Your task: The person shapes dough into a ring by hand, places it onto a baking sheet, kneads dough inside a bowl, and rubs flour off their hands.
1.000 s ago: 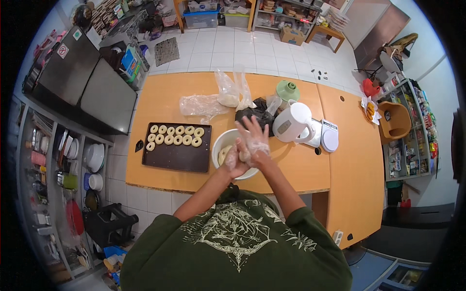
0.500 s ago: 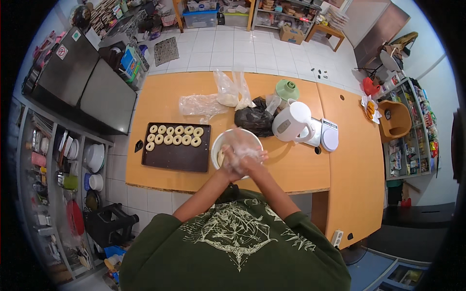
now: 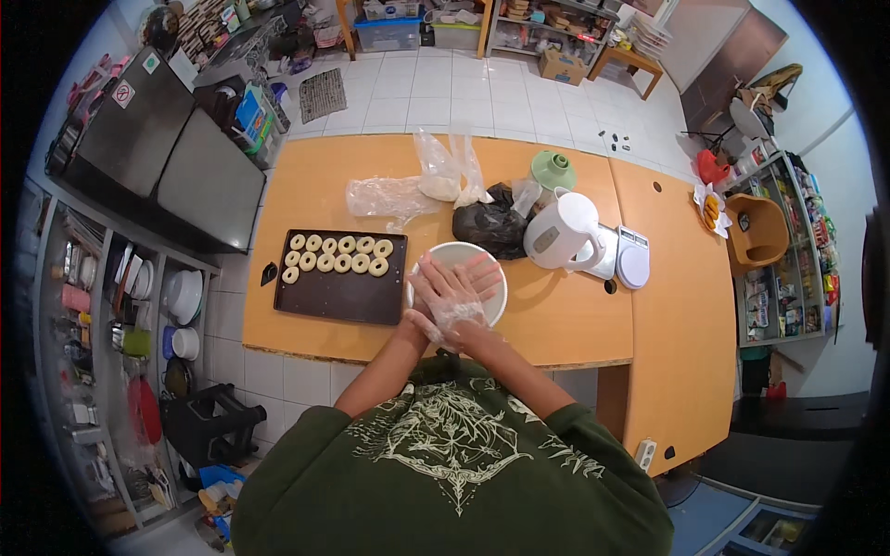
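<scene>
Over a white bowl [image 3: 502,304] at the table's front edge, my two hands lie crossed, one upon the other. My right hand [image 3: 443,285] is on top, fingers stretched toward the upper left. Crumpled clear plastic [image 3: 456,313], perhaps a thin glove, covers its back near the wrist. Underneath lies my left hand [image 3: 482,275], its fingertips spread out at the upper right and its thumb by the plastic. The hands hide most of the bowl's inside. Left of the bowl sits a dark baking tray [image 3: 338,301] with rows of pale dough rings [image 3: 325,262] along its far part.
Beyond the bowl are clear plastic bags [image 3: 438,171], a black plastic bag [image 3: 489,227], a white electric kettle [image 3: 562,232], a green funnel-shaped lid [image 3: 553,169] and a kitchen scale [image 3: 632,259]. A second table joins at right. Shelves and a dark fridge [image 3: 139,139] stand left.
My hands were blurred, rubbing together over the bowl; now they are slower and flatter, with fingers stretched and the plastic clearly visible. The view has shifted slightly.
</scene>
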Available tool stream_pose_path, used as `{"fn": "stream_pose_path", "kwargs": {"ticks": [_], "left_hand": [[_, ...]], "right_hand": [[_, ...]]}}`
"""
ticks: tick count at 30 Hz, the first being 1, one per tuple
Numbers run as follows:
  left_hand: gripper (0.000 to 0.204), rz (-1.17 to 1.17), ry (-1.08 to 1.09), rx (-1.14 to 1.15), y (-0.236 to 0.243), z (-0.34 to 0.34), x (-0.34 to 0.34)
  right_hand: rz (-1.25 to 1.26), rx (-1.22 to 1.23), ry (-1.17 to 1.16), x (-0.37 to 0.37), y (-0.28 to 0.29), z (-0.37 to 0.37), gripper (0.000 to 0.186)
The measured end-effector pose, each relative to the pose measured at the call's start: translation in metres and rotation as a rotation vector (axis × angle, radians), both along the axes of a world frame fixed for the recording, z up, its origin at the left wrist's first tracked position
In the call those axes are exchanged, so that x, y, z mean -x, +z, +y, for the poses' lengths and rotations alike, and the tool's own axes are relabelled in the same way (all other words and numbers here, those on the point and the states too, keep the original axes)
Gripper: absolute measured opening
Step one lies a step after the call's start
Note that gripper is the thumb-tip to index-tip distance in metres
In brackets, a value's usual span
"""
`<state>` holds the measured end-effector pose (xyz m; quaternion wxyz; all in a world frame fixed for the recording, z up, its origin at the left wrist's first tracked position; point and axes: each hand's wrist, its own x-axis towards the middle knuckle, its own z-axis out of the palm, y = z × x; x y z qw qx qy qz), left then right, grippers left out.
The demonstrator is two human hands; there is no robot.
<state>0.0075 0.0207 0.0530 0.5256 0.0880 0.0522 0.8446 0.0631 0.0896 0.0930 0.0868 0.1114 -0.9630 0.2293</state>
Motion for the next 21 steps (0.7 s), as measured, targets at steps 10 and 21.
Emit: {"fn": "stream_pose_path", "kwargs": {"ticks": [10,21], "left_hand": [[0.091,0.18,-0.083,-0.205,-0.013,0.007,-0.012],[0.095,0.056,-0.061,0.025,-0.011,0.004,-0.019]], "right_hand": [[-0.652,0.064,-0.592,0.008,0.035,0.0,0.058],[-0.248,0.188,-0.329,0.006,-0.018,0.023,0.059]]}}
